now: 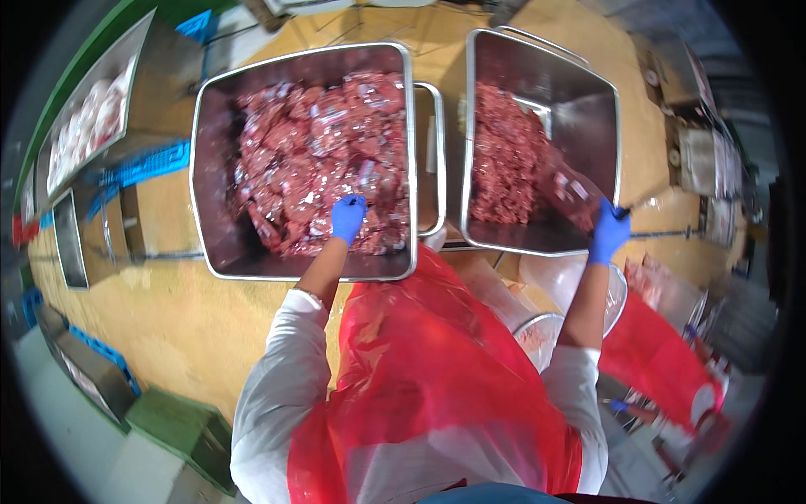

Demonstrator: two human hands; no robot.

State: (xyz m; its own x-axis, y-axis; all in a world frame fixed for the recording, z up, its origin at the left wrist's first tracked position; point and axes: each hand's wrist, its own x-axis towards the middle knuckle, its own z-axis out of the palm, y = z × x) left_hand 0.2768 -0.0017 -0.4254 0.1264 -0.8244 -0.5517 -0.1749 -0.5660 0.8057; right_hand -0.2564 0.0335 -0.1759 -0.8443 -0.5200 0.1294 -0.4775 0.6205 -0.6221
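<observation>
A large steel bin (302, 278) on the left is heaped with clear plastic bags of red ground meat (294, 160). My left hand (347, 220), in a blue glove, is over the near part of these bags with its fingers closed. Something small and dark shows at its fingertips; what it holds is hidden. My right hand (609, 233), also gloved in blue, grips the end of a clear, red-smeared plastic bag (573, 191) over the right steel bin (619, 143). Loose ground meat (508, 151) lies along that bin's left side. A dark thing by my right fingers is too blurred to name.
A steel handle (440, 160) sticks out between the bins. White buckets (541, 332) stand below the right bin. Another person in a red apron (663, 361) works at lower right. A steel container of pale packages (88, 126) and a green box (180, 428) stand at left.
</observation>
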